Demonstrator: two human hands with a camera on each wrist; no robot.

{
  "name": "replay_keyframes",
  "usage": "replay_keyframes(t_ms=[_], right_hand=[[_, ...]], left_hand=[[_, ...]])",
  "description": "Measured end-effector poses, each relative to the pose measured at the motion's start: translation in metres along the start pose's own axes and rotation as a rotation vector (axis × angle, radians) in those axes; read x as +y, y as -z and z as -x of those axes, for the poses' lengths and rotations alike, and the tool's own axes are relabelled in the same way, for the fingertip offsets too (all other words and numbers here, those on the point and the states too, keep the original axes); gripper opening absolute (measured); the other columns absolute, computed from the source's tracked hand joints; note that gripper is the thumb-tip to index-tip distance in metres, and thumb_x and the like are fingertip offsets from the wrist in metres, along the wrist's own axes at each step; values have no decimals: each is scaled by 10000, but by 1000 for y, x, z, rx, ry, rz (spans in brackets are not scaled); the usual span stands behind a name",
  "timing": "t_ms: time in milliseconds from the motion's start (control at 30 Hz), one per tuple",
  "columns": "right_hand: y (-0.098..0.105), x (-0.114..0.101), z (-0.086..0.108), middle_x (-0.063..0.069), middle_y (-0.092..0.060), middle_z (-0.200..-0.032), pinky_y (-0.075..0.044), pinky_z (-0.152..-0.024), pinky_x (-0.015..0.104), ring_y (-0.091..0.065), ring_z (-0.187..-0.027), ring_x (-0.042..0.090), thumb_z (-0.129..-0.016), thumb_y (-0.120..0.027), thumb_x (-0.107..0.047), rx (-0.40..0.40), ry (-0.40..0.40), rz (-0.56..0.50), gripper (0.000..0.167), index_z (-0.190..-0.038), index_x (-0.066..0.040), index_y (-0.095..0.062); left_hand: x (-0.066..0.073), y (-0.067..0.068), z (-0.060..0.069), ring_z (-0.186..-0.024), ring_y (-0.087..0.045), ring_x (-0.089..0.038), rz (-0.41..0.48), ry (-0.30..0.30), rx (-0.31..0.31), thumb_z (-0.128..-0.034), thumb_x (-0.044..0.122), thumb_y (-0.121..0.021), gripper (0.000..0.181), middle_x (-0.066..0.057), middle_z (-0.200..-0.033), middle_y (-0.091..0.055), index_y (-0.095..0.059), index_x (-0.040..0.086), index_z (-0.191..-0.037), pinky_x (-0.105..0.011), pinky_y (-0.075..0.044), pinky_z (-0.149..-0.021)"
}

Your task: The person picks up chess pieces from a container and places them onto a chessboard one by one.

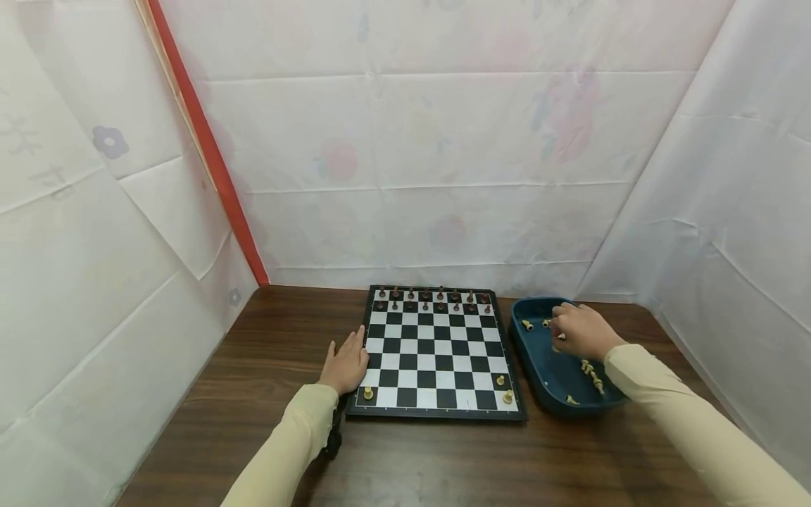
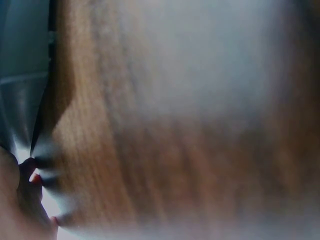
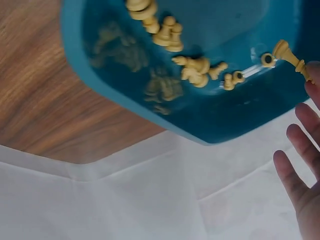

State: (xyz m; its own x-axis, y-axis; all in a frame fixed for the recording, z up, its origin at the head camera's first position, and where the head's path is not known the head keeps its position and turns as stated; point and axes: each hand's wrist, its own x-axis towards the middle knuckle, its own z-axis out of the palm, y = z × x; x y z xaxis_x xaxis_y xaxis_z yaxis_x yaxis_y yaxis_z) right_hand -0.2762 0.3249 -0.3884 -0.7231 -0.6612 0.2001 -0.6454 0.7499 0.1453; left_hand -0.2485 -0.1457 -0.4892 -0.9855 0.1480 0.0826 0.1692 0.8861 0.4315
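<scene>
My right hand is over the blue plastic tray on the right. In the right wrist view its fingertips pinch a cream chess piece by one end, with the flared base pointing away; the pinched end is hidden. Several cream chess pieces lie in the tray. My left hand rests at the left edge of the chessboard, fingers extended. Dark chess pieces fill the two far rows. On the near side stand cream pieces: one at the left corner, one at the right corner and a pawn.
The brown wooden table carries the board and the tray side by side, a narrow gap between them. White patterned sheets enclose the back and both sides. A red strip runs down the back left corner.
</scene>
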Motion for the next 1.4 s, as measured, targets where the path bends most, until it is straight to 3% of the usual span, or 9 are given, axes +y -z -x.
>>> replay_keyframes(t_ms=[400, 633, 900, 1133, 1400], right_hand=[[17, -34, -29, -84, -472, -716, -399, -592, 324, -449, -684, 137, -707, -825, -188, 40, 53, 38, 175, -659, -204, -658], [20, -57, -49, -82, -473, -743, -383, -612, 312, -443, -707, 129, -738, -790, -223, 21, 74, 53, 150, -670, -221, -656], [27, -78, -61, -81, -492, -761, -398, -626, 322, -427, -708, 123, -736, -774, -204, 54, 69, -7, 173, -649, -227, -626], [31, -99, -67, -28, -598, -901, -477, -766, 365, -509, -815, 145, -758, -774, -267, 32, 71, -35, 119, -703, -213, -684], [30, -117, -68, -45, -600, -906, -477, -719, 344, -538, -836, 123, -765, -778, -264, 77, 127, -105, 113, -712, -230, -685]], left_hand=[[1, 1, 0, -1406, -254, -290, -3, 9, -15, -1017, 218, -280, 540, -158, -1508, -325, -208, 11, -1511, -583, -62, -1116], [2, 2, 2, -1399, -268, -301, -11, 7, -12, -1011, 206, -292, 538, -171, -1500, -336, -225, 1, -1504, -591, -74, -1112], [3, 2, 2, -1396, -274, -303, 2, -5, 4, -1012, 191, -304, 531, -172, -1496, -343, -233, -3, -1501, -594, -78, -1111], [-1, -2, -1, -1405, -254, -297, 3, -6, -4, -1015, 211, -283, 541, -166, -1509, -321, -207, 4, -1509, -590, -58, -1113], [1, -3, -2, -1409, -247, -289, 12, -2, -12, -1015, 213, -282, 542, -157, -1514, -315, -204, 11, -1512, -583, -49, -1117]])
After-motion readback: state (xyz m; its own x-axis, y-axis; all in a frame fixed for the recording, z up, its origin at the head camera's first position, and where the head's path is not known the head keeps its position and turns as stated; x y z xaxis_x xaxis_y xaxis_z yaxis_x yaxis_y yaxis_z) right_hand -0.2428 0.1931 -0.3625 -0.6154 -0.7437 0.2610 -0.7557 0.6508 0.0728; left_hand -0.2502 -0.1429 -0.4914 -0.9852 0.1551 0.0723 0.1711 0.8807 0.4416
